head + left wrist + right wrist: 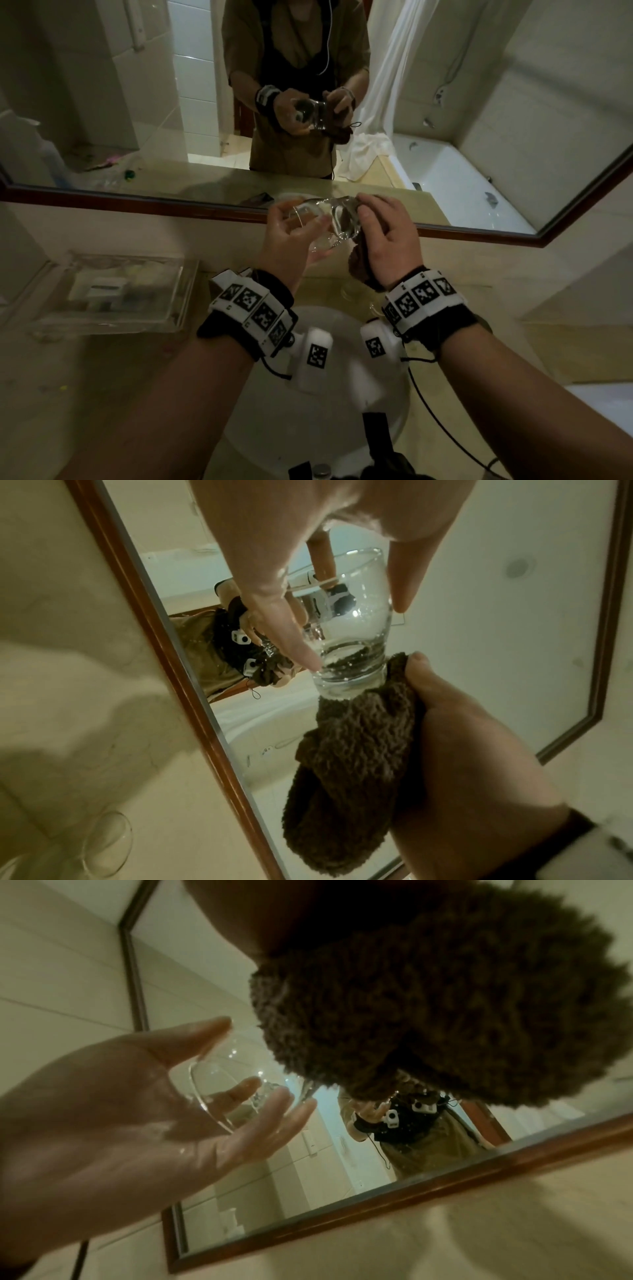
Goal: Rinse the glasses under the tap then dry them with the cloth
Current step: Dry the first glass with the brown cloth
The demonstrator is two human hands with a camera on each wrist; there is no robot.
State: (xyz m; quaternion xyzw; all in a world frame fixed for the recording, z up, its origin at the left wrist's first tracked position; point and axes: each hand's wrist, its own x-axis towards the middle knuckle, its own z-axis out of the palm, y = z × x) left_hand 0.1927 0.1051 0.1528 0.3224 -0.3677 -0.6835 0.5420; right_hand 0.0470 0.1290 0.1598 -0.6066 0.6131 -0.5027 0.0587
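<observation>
Two hands are busy above the basin in the head view: my left hand cradles the glass on its side, fingers loosely curved round the bowl, while my right hand grips the brown cloth bunched against the glass's base, in front of the mirror. From the left wrist, my fingers lie long and nearly straight down the glass, thumb on the far side; droplets still cling inside it, and the cloth wraps the foot, pinched by my right hand. More glasses wait on the table below, whether rinsed I cannot tell. From the right wrist, my wet left palm holds the glass lightly, the cloth filling the top. I judge rinsing of this glass done and drying barely begun, with the inside untouched.
</observation>
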